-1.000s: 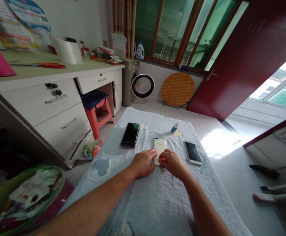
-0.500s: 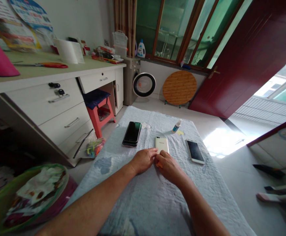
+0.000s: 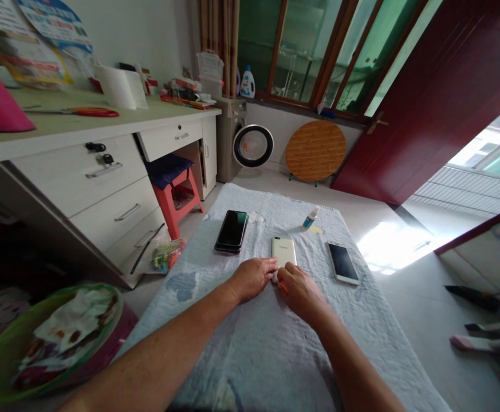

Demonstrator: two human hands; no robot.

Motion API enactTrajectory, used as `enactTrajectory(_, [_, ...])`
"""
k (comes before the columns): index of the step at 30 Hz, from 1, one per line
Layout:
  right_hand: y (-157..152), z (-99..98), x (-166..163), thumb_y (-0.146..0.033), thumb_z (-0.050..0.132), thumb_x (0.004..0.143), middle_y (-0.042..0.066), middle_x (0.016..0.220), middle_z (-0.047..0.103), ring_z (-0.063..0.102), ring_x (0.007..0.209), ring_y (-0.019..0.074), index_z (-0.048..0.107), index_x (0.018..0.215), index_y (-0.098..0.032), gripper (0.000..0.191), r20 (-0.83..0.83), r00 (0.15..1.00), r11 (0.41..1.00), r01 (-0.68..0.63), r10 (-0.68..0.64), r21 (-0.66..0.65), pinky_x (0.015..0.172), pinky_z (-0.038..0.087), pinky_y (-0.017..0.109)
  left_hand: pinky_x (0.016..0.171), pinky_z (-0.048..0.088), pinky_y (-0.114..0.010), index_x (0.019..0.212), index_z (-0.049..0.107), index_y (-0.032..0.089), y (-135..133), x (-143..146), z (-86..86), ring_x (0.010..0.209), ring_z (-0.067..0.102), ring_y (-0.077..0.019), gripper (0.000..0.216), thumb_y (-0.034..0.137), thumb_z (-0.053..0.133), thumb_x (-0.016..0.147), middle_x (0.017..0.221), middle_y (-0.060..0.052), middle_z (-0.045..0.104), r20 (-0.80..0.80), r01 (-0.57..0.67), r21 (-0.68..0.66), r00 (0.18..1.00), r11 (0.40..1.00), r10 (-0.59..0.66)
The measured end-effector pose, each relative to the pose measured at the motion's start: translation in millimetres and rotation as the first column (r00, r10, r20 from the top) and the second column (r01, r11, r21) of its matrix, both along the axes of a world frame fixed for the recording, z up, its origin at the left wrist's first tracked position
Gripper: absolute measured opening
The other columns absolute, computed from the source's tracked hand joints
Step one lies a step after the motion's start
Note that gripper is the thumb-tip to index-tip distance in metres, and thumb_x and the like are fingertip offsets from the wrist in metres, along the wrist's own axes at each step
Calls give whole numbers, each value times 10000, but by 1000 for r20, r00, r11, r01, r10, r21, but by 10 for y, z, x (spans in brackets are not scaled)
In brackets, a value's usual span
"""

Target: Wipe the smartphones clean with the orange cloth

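Note:
A white smartphone [image 3: 284, 250] lies back side up on the cloth-covered table, its lower end partly hidden by both hands. My left hand [image 3: 255, 278] grips the phone's lower left edge, fingers reaching to the right. My right hand [image 3: 295, 286] is closed at the lower end of the phone, with a bit of orange cloth [image 3: 283, 288] showing under its curled fingers. To the left lie dark phones [image 3: 231, 230], one on top of another, screen up. A white phone with a dark screen [image 3: 343, 263] rests on the right. Behind stands a small spray bottle [image 3: 310, 219].
A pale blue cloth [image 3: 271, 200] covers the table. On the left are a desk with drawers [image 3: 107, 197], a red stool [image 3: 174, 197] and a green-rimmed bin [image 3: 118, 303]. A washing machine [image 3: 228, 143] with its door open and a round wooden board [image 3: 316, 150] stand behind.
My right hand has shifted slightly to the right at the phone's lower end, with the orange cloth under its fingers. My left hand remains on the phone. The whole view has shifted slightly.

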State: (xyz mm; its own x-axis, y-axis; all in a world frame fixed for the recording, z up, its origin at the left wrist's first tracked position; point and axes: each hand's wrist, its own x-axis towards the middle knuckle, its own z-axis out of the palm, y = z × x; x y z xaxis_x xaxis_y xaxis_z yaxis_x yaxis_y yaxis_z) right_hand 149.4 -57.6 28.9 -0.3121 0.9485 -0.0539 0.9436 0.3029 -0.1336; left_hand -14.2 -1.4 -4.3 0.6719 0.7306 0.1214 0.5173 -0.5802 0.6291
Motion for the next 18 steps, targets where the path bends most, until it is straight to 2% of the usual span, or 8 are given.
enactTrajectory(6, [16,-76,-126,-160,509,891,50,978,590,541,851,153,591,973,-191,120,-100,994,998,-29,34,48,712,367,244,1066,395,-304,1263,593,200,-43,9,76,1225,551,-187,389,193,465,896,1345,-55,574,25,-23,-7,999,1000,23])
enactTrajectory(10, [19,-78,-133,-158,506,890,51,959,589,538,827,153,590,942,-190,104,-113,993,998,-26,32,52,705,368,245,1059,404,-312,1300,558,174,-54,1,57,1224,549,-199,425,179,473,884,1347,-74,572,5,-33,20,999,999,33])
enactTrajectory(18, [2,-10,68,-143,494,876,53,887,570,523,729,141,573,861,-172,85,-35,999,999,40,-39,8,627,317,256,1031,422,-313,1182,652,242,-14,-17,-3,1200,566,-191,375,133,438,893,1386,-31,539,-49,24,74,999,997,-20])
